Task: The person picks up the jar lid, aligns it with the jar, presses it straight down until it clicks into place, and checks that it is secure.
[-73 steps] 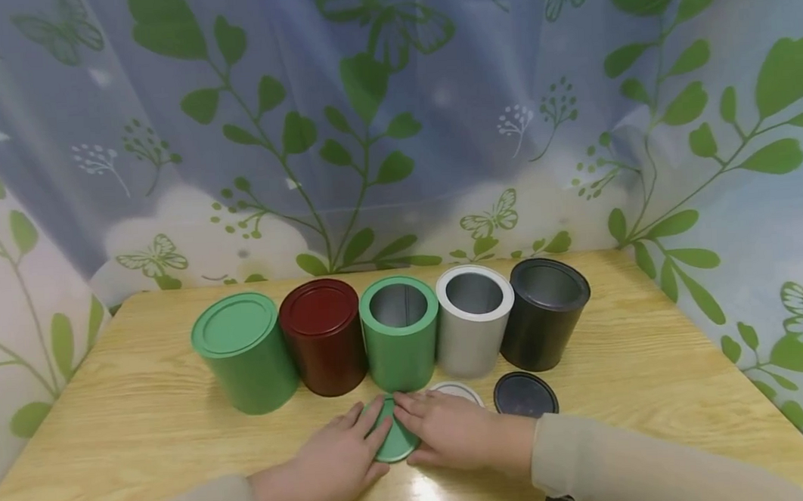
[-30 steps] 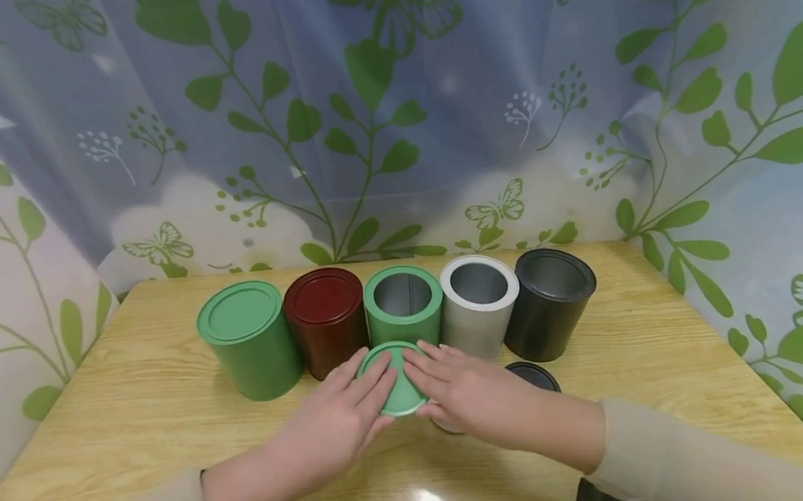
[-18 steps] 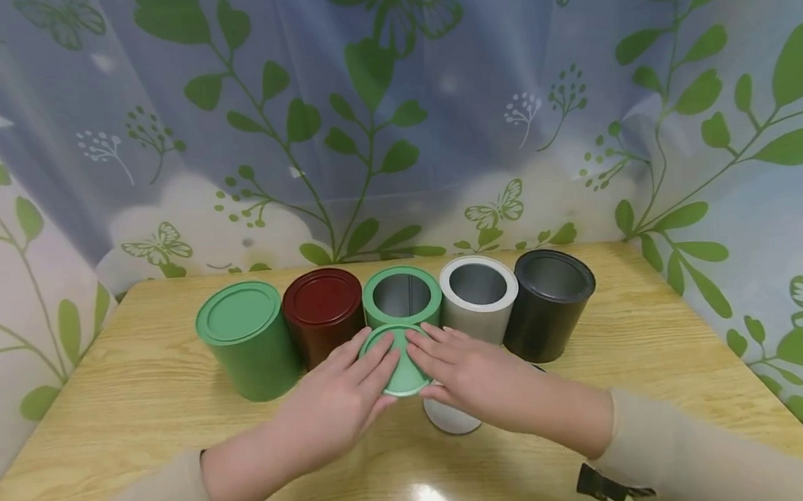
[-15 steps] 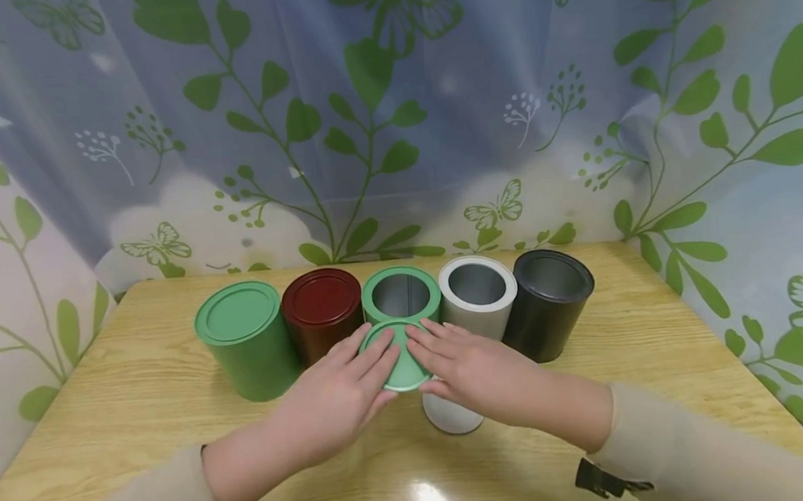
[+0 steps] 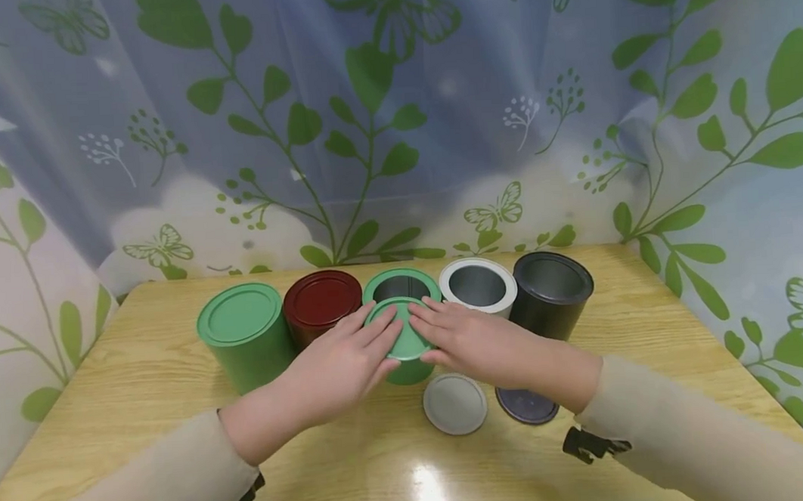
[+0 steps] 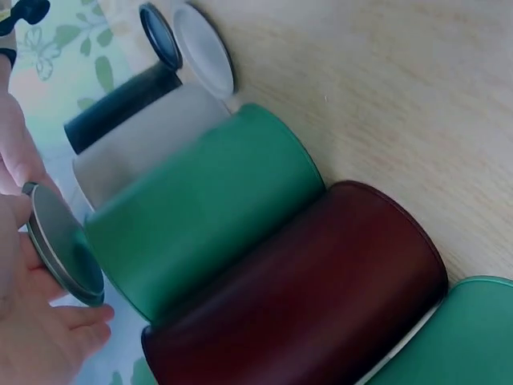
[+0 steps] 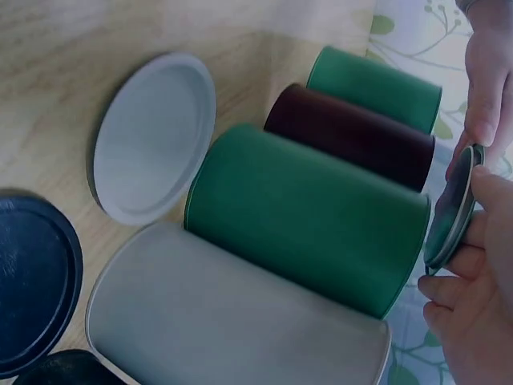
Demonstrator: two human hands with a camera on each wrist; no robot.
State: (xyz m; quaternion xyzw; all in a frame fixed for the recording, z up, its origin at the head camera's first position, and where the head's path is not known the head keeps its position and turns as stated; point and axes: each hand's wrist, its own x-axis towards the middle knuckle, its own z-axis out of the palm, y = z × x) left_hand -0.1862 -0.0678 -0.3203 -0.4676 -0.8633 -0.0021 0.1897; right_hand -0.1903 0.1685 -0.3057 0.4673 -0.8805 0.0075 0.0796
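Both hands hold a green round lid [image 5: 407, 337] by opposite edges, fingers spread over its top and thumbs at its near rim. My left hand [image 5: 339, 369] is on its left side, my right hand [image 5: 483, 344] on its right. The lid hovers over the near edge of the open middle green can [image 5: 408, 373], covering part of the mouth. A narrow gap between lid and can shows in the left wrist view, where the lid's underside [image 6: 68, 241] faces the can. In the right wrist view, thumb and fingers clasp the lid's rim [image 7: 454, 210].
A lidded green can [image 5: 246, 349] and a lidded dark red can [image 5: 322, 300] stand to the left. An open white can [image 5: 503, 311] and open black can [image 5: 548, 318] stand to the right. A white lid [image 5: 454, 404] and black lid [image 5: 527, 406] lie on the wooden table [image 5: 359, 472].
Both hands have lifted the green lid off the table and carried it forward to the open green can's near rim. The white and black lids have come back into view.
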